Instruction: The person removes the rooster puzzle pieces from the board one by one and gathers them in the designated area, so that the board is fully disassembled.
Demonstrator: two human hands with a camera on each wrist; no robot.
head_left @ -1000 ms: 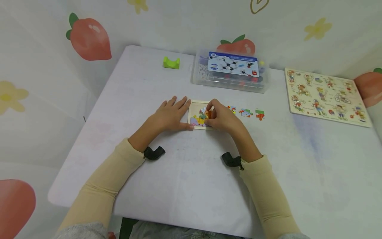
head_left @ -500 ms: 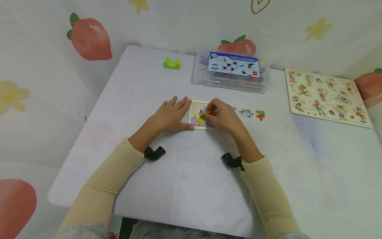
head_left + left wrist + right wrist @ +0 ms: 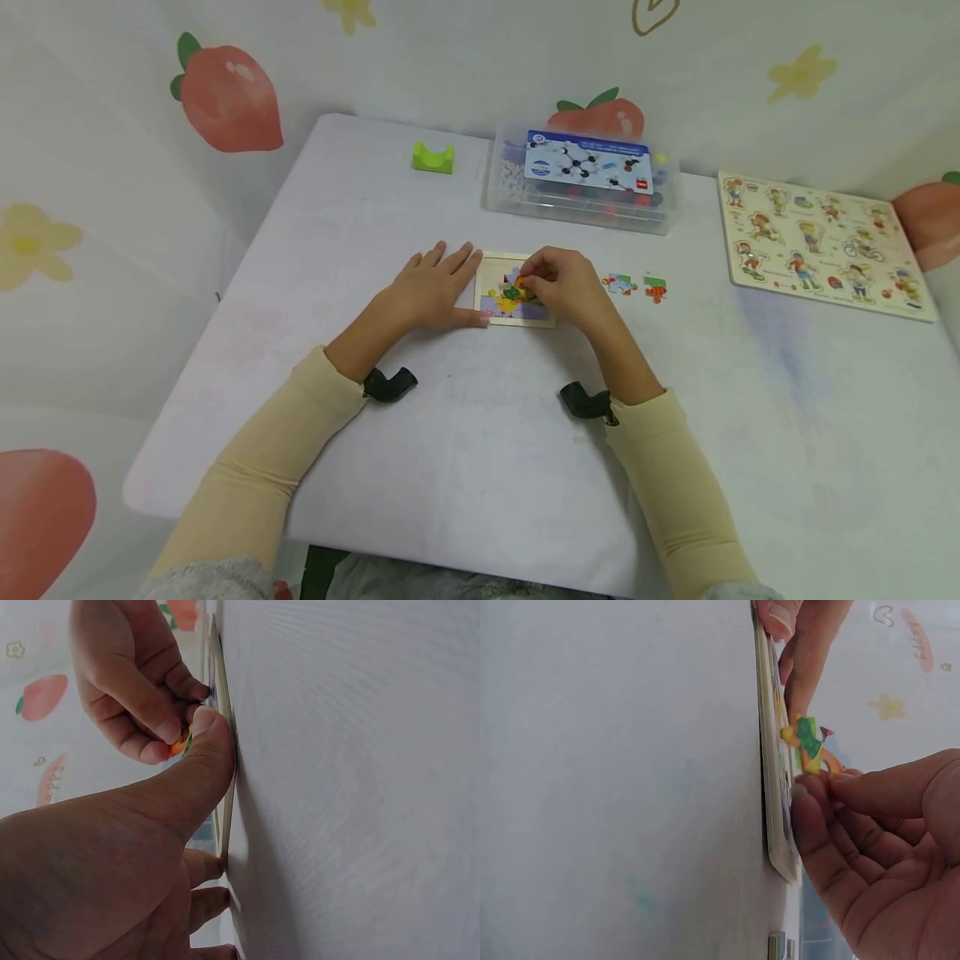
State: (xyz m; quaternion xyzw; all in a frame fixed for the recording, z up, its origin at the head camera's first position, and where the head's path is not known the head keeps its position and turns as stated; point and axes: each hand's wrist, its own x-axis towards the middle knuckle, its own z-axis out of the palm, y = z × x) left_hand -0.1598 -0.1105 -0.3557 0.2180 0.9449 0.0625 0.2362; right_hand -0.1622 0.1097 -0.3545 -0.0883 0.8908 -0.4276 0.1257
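Observation:
A small wooden puzzle tray lies on the table, its lower part filled with purple and yellow pieces. My left hand rests at the tray's left side, fingers spread and thumb on the lower left corner. Above the tray, my right hand pinches a puzzle piece between thumb and fingers. The right wrist view shows this piece as green, yellow and orange, tilted and raised off the tray. Two loose puzzle pieces, one blue and green and one red and green, lie right of my right hand.
Behind the tray stands a clear plastic case with a blue and white card on top. A green curved block sits at the back left. A wooden picture board lies at the right, near the patterned backdrop.
My right hand has shifted slightly rightward over the tray and now hides a loose piece seen earlier beside it. More of the tray's lower right corner shows. My left hand has stayed put.

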